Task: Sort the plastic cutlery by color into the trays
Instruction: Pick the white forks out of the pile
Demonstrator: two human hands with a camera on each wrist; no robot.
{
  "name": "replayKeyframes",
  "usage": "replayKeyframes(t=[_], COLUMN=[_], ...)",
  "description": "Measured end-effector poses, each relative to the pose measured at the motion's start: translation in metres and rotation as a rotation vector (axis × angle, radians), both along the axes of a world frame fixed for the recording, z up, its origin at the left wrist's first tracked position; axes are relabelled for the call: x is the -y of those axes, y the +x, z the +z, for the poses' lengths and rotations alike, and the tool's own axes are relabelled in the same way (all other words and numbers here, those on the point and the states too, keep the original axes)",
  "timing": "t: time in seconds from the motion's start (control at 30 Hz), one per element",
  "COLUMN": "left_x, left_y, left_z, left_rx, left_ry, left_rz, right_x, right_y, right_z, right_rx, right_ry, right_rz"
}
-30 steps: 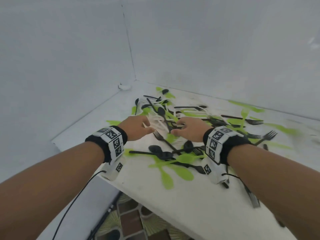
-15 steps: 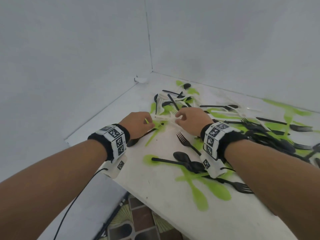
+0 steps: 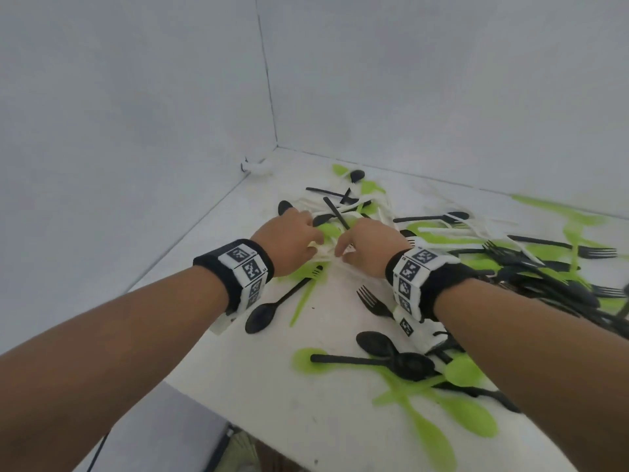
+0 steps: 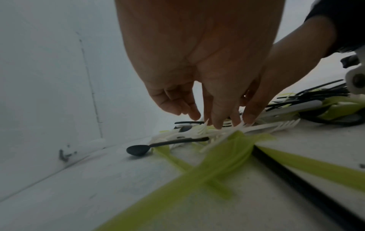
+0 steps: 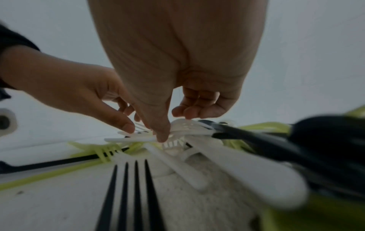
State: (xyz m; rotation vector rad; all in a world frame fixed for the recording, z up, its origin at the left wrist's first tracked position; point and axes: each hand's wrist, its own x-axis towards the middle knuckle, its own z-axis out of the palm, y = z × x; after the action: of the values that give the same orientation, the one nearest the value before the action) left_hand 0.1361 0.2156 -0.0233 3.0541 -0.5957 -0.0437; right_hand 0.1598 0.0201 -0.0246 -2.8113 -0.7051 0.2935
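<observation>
Head view: white table (image 3: 258, 396) carries a scattered pile of black, green and white plastic cutlery (image 3: 510, 264), densest at right and toward the far corner. Both hands sit at the pile's left part, fingertips down on a cluster of white forks (image 5: 142, 136). Left hand (image 3: 289, 243) and right hand (image 3: 369, 248): fingers bent onto the forks; a closed grasp cannot be confirmed.
</observation>
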Motion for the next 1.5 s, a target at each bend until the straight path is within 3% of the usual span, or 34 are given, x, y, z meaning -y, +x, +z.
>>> replayKeyframes(t=[0.17,0.3,0.53,0.77,0.83,1.03,1.13,1.37,1.5], left_x=[-0.01,-0.015,-0.022,-0.021,-0.022,-0.029,-0.034,-0.056,-0.068], left_y=[0.021,0.032,0.041,0.045,0.046,0.054,0.052,0.055,0.053], left_z=[-0.003,-0.005,0.008,0.019,0.019,0.013,0.013,-0.001,-0.001], left_rx=[-0.031,-0.07,-0.271,-0.446,-0.436,-0.304,-0.247,-0.227,-0.171], left_ry=[0.084,0.019,-0.214,-0.645,-0.683,-0.754,-0.714,-0.626,-0.538], left_rz=[-0.187,-0.253,-0.195,-0.072,-0.019,0.071,0.041,0.05,0.086], right_x=[-0.011,-0.016,-0.005,0.01,0.01,-0.004,-0.02,-0.039,-0.043], right_y=[-0.003,-0.011,-0.027,-0.033,-0.034,-0.023,-0.018,-0.007,-0.011], right_z=[0.0,0.0,-0.004,0.001,0.005,0.008,0.002,-0.012,-0.005], right_rx=[0.07,0.167,0.283,0.29,0.289,0.283,0.192,0.028,-0.032], right_ry=[-0.064,-0.143,-0.006,-0.058,0.01,0.574,0.69,0.493,0.285], right_rz=[-0.095,-0.12,-0.34,-0.483,-0.486,-0.559,-0.571,-0.583,-0.395])
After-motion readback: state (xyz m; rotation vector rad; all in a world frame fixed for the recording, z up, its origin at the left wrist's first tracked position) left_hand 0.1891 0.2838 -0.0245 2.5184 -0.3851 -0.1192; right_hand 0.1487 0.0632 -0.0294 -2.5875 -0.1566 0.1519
